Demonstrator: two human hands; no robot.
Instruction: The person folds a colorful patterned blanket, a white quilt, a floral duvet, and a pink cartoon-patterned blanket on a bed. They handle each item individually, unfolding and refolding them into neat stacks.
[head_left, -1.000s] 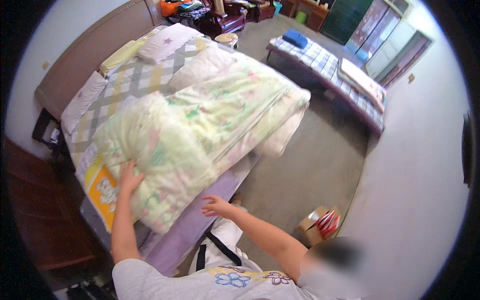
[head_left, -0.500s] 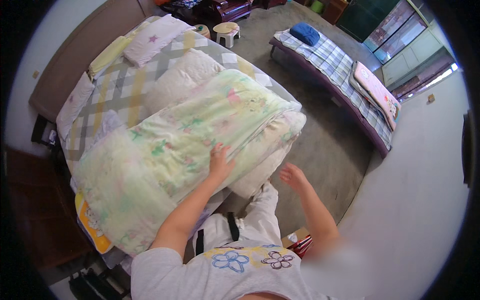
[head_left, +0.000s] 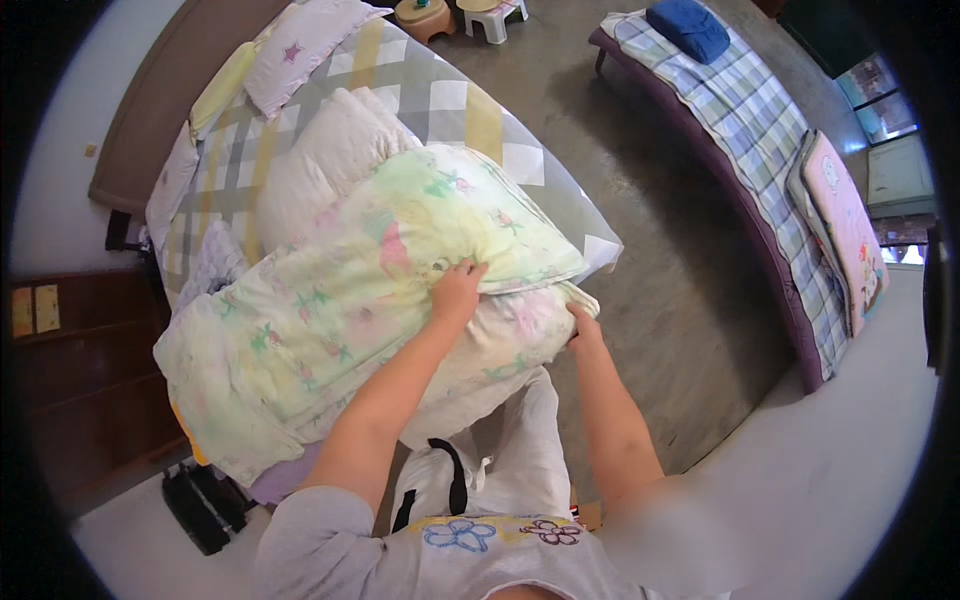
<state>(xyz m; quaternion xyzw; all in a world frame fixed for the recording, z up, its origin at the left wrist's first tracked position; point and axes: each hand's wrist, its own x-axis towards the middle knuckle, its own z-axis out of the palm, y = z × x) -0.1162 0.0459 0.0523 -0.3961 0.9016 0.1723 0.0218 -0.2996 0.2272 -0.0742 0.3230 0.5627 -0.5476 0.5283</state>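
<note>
A pale yellow-green quilt [head_left: 340,290] with a faded floral print lies folded over the near side of the bed. My left hand [head_left: 460,290] has its fingers closed on the quilt's top layer, bunching the cloth near the fold. At the quilt's right corner, my right hand [head_left: 583,325] grips the edge of the lower layer, with some fingers hidden by the cloth. A thick cream-white quilt [head_left: 325,155] sticks out from under the floral one on the far side.
The bed's checked sheet [head_left: 445,100] shows beyond the quilts, with a star pillow [head_left: 300,50] by the headboard [head_left: 160,85]. Across the grey floor [head_left: 650,280] stands a narrow cot [head_left: 725,190] with a blue bundle [head_left: 688,30] and folded pink bedding [head_left: 835,225]. A white stool [head_left: 493,22] stands beyond the bed.
My right hand has moved in from the air onto the quilt's corner and closed on it. My left hand has shifted right and gathered the cloth. The quilt's right end has shifted; the view has turned.
</note>
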